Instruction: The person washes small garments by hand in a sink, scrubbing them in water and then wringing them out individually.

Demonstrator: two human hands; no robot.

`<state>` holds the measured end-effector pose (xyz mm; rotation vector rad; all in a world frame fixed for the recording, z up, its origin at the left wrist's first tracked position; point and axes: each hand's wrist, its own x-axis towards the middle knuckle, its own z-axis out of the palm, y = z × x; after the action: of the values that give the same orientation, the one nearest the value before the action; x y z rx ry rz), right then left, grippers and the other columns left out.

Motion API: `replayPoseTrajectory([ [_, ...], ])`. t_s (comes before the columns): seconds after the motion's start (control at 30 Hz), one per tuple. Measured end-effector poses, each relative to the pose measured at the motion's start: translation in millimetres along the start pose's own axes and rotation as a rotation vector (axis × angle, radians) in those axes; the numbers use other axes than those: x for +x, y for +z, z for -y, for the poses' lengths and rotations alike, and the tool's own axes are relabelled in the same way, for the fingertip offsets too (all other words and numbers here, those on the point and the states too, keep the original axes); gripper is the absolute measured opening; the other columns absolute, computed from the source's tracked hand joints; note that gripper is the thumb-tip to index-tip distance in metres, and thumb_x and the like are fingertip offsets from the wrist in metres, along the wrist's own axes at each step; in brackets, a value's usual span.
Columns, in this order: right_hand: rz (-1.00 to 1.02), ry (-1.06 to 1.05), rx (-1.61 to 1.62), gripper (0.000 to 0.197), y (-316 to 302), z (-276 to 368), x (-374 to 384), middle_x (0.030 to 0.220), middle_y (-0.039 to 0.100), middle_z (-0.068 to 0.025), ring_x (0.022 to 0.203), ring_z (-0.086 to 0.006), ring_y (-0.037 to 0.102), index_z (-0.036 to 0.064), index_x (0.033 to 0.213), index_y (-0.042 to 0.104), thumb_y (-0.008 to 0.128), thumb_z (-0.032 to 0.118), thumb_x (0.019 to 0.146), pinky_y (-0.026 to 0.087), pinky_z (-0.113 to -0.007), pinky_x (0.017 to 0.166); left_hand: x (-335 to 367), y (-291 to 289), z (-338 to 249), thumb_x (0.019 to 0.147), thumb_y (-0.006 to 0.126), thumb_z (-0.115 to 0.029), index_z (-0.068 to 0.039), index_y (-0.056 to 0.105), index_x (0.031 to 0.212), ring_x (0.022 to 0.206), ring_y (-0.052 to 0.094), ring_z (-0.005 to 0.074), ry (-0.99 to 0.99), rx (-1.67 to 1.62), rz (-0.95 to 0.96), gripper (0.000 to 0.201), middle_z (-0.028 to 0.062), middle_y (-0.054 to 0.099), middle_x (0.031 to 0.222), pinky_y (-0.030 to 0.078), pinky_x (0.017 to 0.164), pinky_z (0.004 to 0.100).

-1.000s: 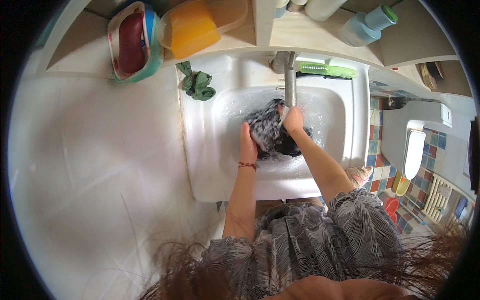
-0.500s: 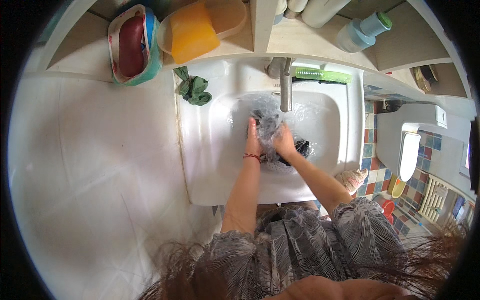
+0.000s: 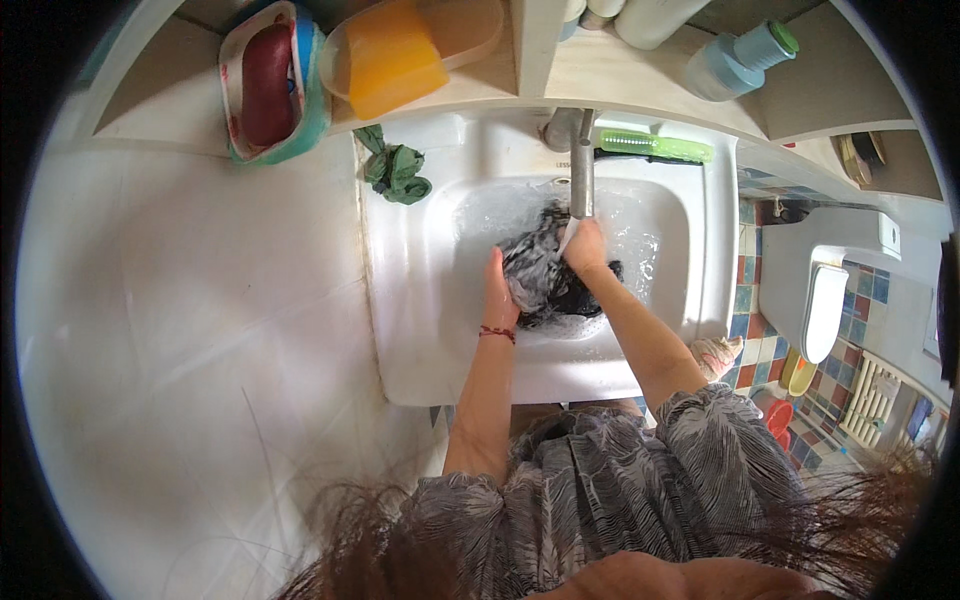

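A wet black cloth, streaked with suds and water, is bunched in the white sink basin. My left hand, with a red cord on its wrist, cups the cloth's left side; most of its fingers are hidden beneath it. On the other side my right hand is closed at the cloth's upper right edge, just below the metal faucet. Water splashes around the cloth. Part of what the right fingers grip is blurred by the water.
A crumpled green cloth lies on the sink's left rim. A green comb rests behind the faucet. Above, a shelf holds a soap dish, an orange block and bottles. A toilet stands at right.
The faucet's heavy stream over my hands is no longer plain. My right hand has moved up toward the faucet, and the black cloth is now spread wider between both hands.
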<state>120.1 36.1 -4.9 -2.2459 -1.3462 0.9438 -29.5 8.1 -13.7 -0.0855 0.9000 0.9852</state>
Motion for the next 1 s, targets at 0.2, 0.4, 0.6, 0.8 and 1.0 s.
replayPoseTrajectory([
  [0.2,0.165,-0.472,-0.355,0.042,15.8,-35.8,-15.8,0.104,0.047,-0.0224,0.086,-0.0360,0.050,0.0144,0.104,0.050,0.057,0.017,0.063,0.042,-0.040,0.073,6.7,6.7,8.8,0.079,0.046,-0.026,0.005,0.046,0.098,0.087,0.049,0.0333,0.633,1.477,-0.440,0.037,0.0211,0.052,0.094,0.037,0.075,0.0408],
  [0.4,-0.065,0.297,0.342,0.043,18.0,-58.7,7.2,0.087,0.056,-0.0213,0.082,-0.0357,0.053,-0.0013,0.099,0.048,0.057,0.020,0.063,0.042,-0.038,0.073,-4.2,42.8,-12.8,0.075,0.055,-0.028,0.002,0.045,0.107,0.096,0.048,0.0283,0.302,1.319,-0.391,0.045,0.0159,0.052,0.103,0.037,0.081,0.0345],
  [0.6,-0.037,-0.245,0.208,0.024,-3.2,28.3,-90.7,0.078,0.052,-0.0174,0.067,-0.0312,0.051,0.0048,0.080,0.054,0.061,0.008,0.057,0.043,-0.034,0.061,7.4,22.9,3.2,0.082,0.035,-0.048,-0.004,0.041,0.116,0.093,0.051,0.0205,-0.305,0.029,0.225,0.056,0.0079,0.049,0.111,0.043,0.079,0.0324],
  [0.8,0.106,-0.623,-0.030,0.028,-5.9,72.4,-103.1,0.080,0.048,-0.0170,0.073,-0.0286,0.053,0.0099,0.077,0.056,0.067,0.025,0.056,0.045,-0.036,0.056,-3.8,-7.4,26.5,0.083,0.034,-0.047,-0.005,0.045,0.110,0.088,0.052,0.0182,-0.075,-0.096,0.105,0.051,0.0063,0.053,0.102,0.045,0.074,0.0336],
  [1.0,0.061,-0.178,-0.101,0.035,1.5,15.3,-2.1,0.087,0.051,-0.0198,0.083,-0.0356,0.050,0.0058,0.093,0.054,0.058,0.028,0.067,0.042,-0.042,0.071,-8.3,2.6,10.3,0.084,0.036,-0.036,-0.004,0.045,0.108,0.089,0.051,0.0191,-0.012,0.001,-0.029,0.040,0.0068,0.053,0.099,0.042,0.078,0.0337],
])
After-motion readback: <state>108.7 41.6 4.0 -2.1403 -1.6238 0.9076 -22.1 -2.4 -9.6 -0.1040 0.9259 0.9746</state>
